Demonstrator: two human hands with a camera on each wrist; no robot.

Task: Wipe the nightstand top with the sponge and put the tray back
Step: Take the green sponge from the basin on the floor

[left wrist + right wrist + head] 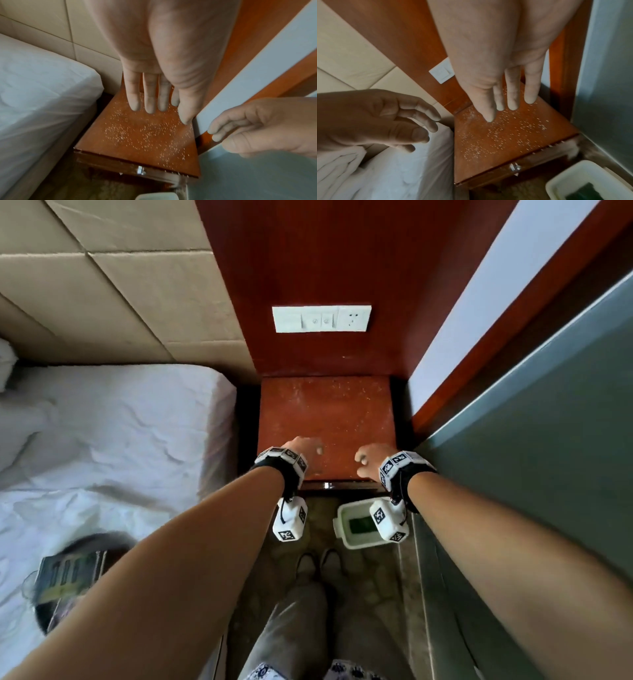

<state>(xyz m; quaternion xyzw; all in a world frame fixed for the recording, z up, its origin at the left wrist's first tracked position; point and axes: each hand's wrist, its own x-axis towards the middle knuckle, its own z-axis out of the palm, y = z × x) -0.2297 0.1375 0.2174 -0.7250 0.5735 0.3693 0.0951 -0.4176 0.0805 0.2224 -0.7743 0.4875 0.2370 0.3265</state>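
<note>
My worry is scattering the pale crumbs [145, 135] off the nightstand's surface [325, 412] onto the floor or the bed [102, 440] if I sweep carelessly. The sponge [358, 523] lies in the white bin [342, 517] on the floor below; the dark tray [65, 573] sits on the bed. My left hand [303, 447] and right hand [373, 458] hover apart over the front edge, fingers relaxed, holding nothing.

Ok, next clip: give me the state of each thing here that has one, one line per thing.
nightstand top: bare, speckled with pale crumbs, not yet wiped
left hand: empty, fingers relaxed, over the front of the top
right hand: empty, fingers loosely curled
sponge: green, lying in the bin
white bin: on the floor, upright
tray: on the bed, holding items
drawer: shut
</note>
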